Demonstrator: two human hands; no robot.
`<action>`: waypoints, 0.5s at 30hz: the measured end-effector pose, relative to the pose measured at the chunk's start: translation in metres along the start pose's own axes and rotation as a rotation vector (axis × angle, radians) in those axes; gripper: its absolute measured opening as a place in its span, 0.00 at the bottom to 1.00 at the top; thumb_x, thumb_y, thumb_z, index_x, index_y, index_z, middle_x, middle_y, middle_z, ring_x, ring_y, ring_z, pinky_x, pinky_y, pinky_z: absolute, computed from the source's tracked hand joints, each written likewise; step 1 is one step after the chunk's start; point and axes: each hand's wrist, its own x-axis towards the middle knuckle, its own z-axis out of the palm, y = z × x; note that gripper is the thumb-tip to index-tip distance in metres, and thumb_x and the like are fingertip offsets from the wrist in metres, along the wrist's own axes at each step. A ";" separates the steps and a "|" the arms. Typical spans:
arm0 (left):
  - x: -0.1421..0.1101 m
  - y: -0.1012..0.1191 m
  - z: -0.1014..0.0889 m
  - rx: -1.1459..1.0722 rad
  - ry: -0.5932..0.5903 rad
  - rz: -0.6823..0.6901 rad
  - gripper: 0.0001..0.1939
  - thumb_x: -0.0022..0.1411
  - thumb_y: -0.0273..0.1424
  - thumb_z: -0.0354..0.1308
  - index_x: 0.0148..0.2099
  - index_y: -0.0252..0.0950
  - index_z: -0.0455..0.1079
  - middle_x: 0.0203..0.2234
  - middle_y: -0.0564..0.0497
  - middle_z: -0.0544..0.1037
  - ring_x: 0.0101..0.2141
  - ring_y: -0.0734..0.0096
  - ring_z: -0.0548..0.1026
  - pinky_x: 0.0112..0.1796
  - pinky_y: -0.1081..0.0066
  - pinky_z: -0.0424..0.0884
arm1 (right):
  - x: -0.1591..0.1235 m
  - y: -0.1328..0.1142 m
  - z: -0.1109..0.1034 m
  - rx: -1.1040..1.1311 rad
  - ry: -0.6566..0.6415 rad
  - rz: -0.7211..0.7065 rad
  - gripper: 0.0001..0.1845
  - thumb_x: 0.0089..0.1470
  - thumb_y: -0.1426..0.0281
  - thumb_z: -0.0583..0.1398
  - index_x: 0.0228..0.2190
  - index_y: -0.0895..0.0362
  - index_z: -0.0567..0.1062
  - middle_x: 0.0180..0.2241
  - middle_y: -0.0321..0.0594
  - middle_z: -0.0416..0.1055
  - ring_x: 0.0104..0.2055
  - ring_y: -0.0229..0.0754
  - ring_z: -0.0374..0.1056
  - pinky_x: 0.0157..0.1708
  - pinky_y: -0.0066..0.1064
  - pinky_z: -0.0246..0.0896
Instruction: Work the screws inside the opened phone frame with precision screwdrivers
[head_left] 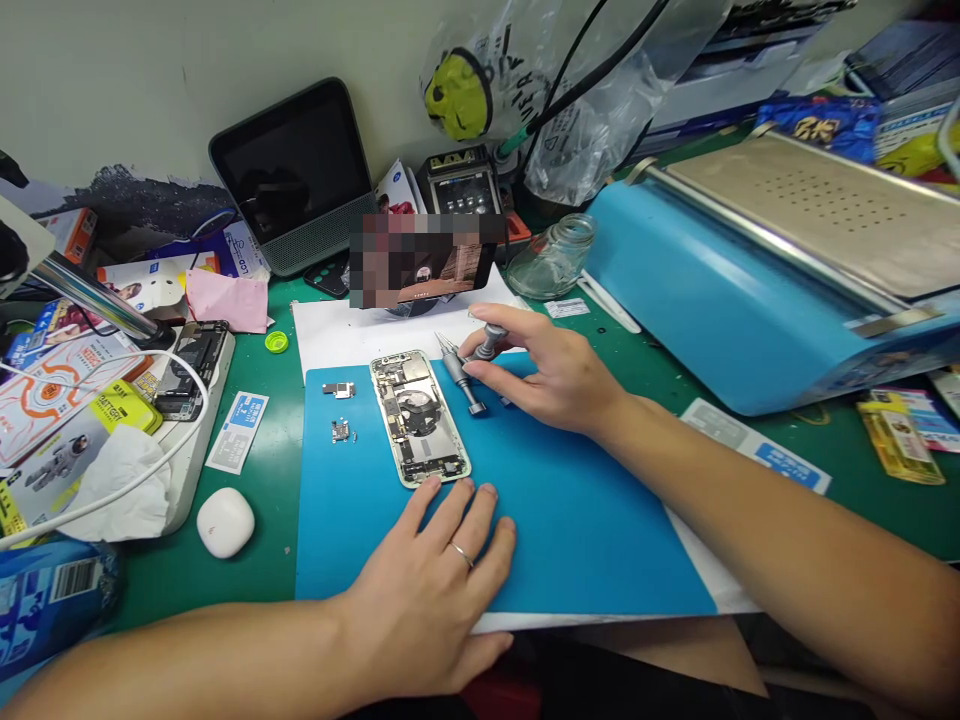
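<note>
An opened phone (417,416) with its insides exposed lies on a blue work mat (570,520). My left hand (435,590) rests flat on the mat, fingers spread, fingertips just below the phone's near end. My right hand (544,372) is closed on a grey screwdriver (486,344), right of the phone. A second grey screwdriver (461,375) lies on the mat beneath that hand. Two small removed metal parts (340,410) sit on the mat left of the phone.
A big blue machine (750,270) fills the right side. Behind the mat stand a glass jar (553,258), a dark tablet (296,180) and a small meter (459,185). At left lie another opened phone (191,365), a white earbud case (225,521), cables and boxes.
</note>
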 end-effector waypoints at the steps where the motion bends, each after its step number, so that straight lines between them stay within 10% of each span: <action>1: 0.000 0.000 0.000 -0.001 0.000 0.000 0.36 0.73 0.48 0.43 0.70 0.26 0.53 0.68 0.32 0.56 0.66 0.42 0.57 0.64 0.48 0.49 | 0.000 0.000 0.000 0.000 -0.002 -0.003 0.28 0.62 0.72 0.61 0.61 0.51 0.62 0.37 0.37 0.78 0.32 0.38 0.76 0.38 0.30 0.78; 15: -0.001 0.000 0.002 0.017 0.023 0.004 0.36 0.73 0.48 0.44 0.70 0.26 0.53 0.68 0.33 0.56 0.66 0.43 0.57 0.64 0.49 0.49 | -0.001 0.001 -0.001 -0.015 -0.012 0.009 0.30 0.61 0.72 0.61 0.62 0.50 0.61 0.37 0.36 0.79 0.33 0.39 0.77 0.37 0.30 0.78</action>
